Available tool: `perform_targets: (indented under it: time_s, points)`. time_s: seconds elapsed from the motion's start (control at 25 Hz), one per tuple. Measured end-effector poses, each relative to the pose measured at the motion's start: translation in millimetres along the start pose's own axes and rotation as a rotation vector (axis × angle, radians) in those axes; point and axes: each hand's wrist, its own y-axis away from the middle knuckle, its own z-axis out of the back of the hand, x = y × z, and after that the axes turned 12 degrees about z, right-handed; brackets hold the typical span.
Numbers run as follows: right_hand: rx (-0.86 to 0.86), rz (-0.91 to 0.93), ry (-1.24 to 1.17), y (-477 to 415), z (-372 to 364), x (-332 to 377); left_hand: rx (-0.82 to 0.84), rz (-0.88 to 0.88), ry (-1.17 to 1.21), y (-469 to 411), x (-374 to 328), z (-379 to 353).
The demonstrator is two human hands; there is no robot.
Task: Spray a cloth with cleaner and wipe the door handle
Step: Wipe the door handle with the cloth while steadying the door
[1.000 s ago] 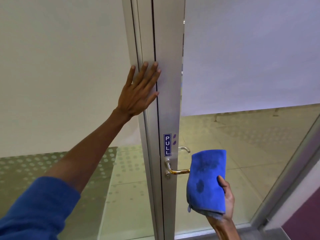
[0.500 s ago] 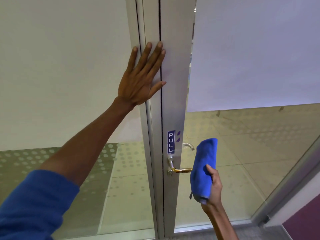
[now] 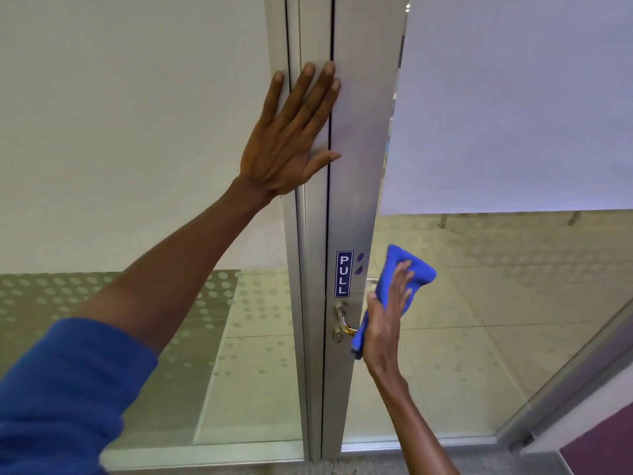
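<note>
Right hand [image 3: 385, 323] wrapped over the blue cloth [image 3: 407, 272], fingers curved across its front, thumb behind; cloth pressed against the door handle [image 3: 344, 325]. Left hand [image 3: 291, 138] flat and spread, palm down on the aluminium door frame [image 3: 356, 200], fingers straddling the dark vertical seam between frame sections, thumb out to the right.

Most of the lever hidden beneath cloth and hand: only the brassy bend near its round base showing, plus a silvery curve of a second handle [image 3: 371, 281] peeking out above the thumb, seemingly on the far side of the glass. Whether the cloth fully encircles the lever: cannot tell. Left forearm running down into a blue sleeve [image 3: 65, 395], cut off at the lower left edge. Right forearm cut off at the bottom.

Compared with half a second ago: right hand turned from gripping the cloth's edge beside the lever to covering the lever itself, back of the hand now toward the camera. Left hand unchanged on the frame.

Cloth soft, plush, bunched into a rumpled wedge. Frame brushed metal, matte. Small blue PULL sticker [image 3: 344, 274] above the handle base, two purple smudges beside it. Frosted glass panels either side, dotted pattern lower left; pale tiled floor beyond.
</note>
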Motion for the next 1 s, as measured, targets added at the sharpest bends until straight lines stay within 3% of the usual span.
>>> perform_targets:
  time_s: [0.12, 0.24, 0.48, 0.6, 0.76, 1.0]
  points:
    - [0.262, 0.132, 0.386, -33.9, -12.6, -11.4, 0.01, 0.003, -0.007, -1.3, 2.3, -0.6]
    - [0.39, 0.245, 0.598, -46.6, -9.7, -41.8, 0.022, 0.02, -0.02, 0.0, 1.4, -0.7]
    - [0.473, 0.395, 0.786, -52.2, -2.2, -61.0, 0.018, 0.038, -0.031, 0.6, 1.3, -3.8]
    - [0.564, 0.558, 0.868, -64.9, 5.7, -69.9, -0.008, 0.025, -0.063, -0.1, 2.1, -5.6]
    - [0.749, 0.749, 0.935, -81.0, 27.1, -83.2, -0.032, 0.028, -0.084, -1.8, 1.0, -6.4]
    - [1.046, 0.806, 0.974, -74.9, 57.3, -91.1, -0.006, 0.048, -0.087, -1.5, 0.0, -0.8]
